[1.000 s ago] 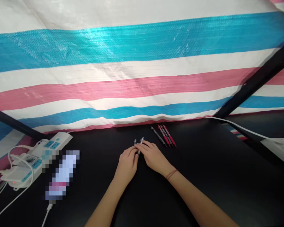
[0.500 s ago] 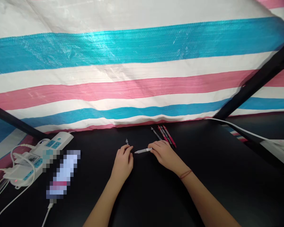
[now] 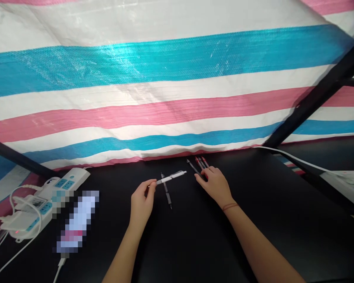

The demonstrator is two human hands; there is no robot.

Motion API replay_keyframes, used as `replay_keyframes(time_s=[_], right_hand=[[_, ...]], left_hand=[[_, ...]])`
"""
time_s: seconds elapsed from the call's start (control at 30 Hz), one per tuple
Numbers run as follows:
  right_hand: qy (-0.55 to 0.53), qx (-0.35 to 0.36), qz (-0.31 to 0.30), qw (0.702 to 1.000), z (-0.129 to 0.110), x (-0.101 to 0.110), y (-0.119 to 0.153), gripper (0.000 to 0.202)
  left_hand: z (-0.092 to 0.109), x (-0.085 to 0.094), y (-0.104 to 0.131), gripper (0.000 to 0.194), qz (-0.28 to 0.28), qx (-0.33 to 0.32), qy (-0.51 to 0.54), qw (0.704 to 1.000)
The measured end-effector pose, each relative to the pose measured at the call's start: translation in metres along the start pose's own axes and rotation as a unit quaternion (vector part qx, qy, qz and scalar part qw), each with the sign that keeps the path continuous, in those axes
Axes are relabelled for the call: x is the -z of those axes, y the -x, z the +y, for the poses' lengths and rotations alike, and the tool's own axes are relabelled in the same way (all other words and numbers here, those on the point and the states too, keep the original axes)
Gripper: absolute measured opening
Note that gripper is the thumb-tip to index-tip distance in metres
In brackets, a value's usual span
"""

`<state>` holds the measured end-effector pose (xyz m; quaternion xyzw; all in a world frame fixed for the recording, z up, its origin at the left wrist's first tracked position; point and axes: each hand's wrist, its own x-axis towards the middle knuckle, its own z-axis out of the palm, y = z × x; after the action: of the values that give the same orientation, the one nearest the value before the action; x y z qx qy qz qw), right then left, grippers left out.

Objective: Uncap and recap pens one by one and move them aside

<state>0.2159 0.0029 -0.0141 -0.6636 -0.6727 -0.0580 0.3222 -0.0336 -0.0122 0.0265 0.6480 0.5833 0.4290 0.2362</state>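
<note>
Left hand point(image 3: 141, 202) pinches one end of a white pen point(image 3: 171, 178), raised clear of the black table point(image 3: 268, 220); a dark refill point(image 3: 166, 190) lies just beneath it; right hand point(image 3: 215, 184), fingers loosely spread, rests on a cluster of red and black pens point(image 3: 198, 163), grip indeterminate; power strip point(image 3: 61, 184) far left; striped tarp point(image 3: 165, 86) behind.

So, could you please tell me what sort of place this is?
Probably a makeshift workstation: a black table backed by a striped tarpaulin, a power strip with chargers plugged in, and pens by the right hand.
</note>
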Motion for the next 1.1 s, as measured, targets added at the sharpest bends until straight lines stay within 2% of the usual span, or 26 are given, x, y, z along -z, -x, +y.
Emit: replay_keyframes(time_s=[0.17,0.37,0.47,0.53,0.6,0.67,0.73,0.8,0.87,0.93,1.03,1.1], right_hand=[[0.082,-0.021,-0.028,0.996,-0.002,-0.012,-0.002,0.016],[0.11,-0.046,-0.026,0.993,-0.006,-0.009,-0.002,0.019],[0.06,-0.064,-0.023,0.996,-0.01,-0.003,-0.003,0.02],[-0.054,-0.079,-0.031,0.995,-0.016,0.003,-0.002,0.027],[-0.226,-0.106,-0.084,0.965,-0.025,0.008,0.0,0.037],[-0.377,-0.148,-0.163,0.9,-0.035,0.013,0.003,0.046],[-0.462,-0.176,-0.222,0.84,-0.042,0.015,0.006,0.045],[-0.498,-0.178,-0.248,0.812,-0.045,0.018,0.007,0.044],[-0.5,-0.162,-0.254,0.812,-0.044,0.021,0.006,0.042],[-0.483,-0.133,-0.247,0.829,-0.042,0.025,0.006,0.039],[-0.456,-0.08,-0.217,0.859,-0.039,0.028,0.007,0.03],[-0.459,-0.062,-0.2,0.863,-0.038,0.028,0.009,0.024]], left_hand=[[-0.001,0.001,-0.001,0.032,0.019,0.028,0.021,0.999],[-0.001,-0.003,0.001,0.033,0.007,0.039,0.035,0.999],[-0.001,-0.005,0.002,0.033,-0.001,0.042,0.039,0.998],[-0.001,-0.006,0.002,0.032,-0.009,0.038,0.042,0.998],[-0.001,-0.007,0.003,0.029,-0.023,0.022,0.043,0.999],[-0.001,-0.008,0.003,0.027,-0.036,-0.012,0.037,0.999],[-0.001,-0.009,0.003,0.026,-0.048,-0.062,0.019,0.997],[-0.001,-0.008,0.003,0.025,-0.063,-0.121,-0.018,0.99],[-0.001,-0.006,0.003,0.025,-0.079,-0.17,-0.069,0.98],[0.0,-0.004,0.003,0.026,-0.088,-0.201,-0.117,0.969],[0.001,-0.002,0.004,0.03,-0.092,-0.219,-0.153,0.959],[0.001,-0.001,0.005,0.032,-0.098,-0.215,-0.152,0.96]])
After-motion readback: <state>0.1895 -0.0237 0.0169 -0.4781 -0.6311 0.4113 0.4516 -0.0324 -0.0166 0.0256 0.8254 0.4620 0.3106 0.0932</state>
